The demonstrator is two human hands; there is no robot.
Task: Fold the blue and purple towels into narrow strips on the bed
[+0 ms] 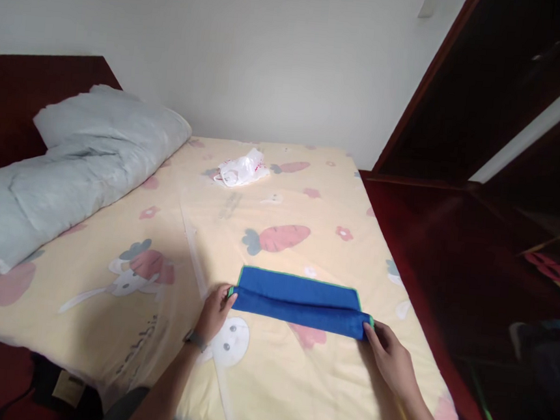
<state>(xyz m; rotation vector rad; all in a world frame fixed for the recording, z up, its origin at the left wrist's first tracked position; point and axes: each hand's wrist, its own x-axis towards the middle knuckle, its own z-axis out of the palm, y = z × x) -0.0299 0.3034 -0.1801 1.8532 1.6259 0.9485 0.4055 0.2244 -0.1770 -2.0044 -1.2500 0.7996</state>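
A blue cloth with green edging lies on the bed, its near part folded over toward the far edge. My left hand, with a dark band on the wrist, pinches the left end of the fold. At the right end, my right hand grips the other corner between thumb and fingers. The folded strip runs straight between both hands, and the flat far part of the cloth rests on the sheet.
The bed has a cream sheet printed with carrots and rabbits. A white plastic bag sits near the wall. To the left, a bunched grey quilt lies by the dark headboard. Red floor borders the bed's right edge.
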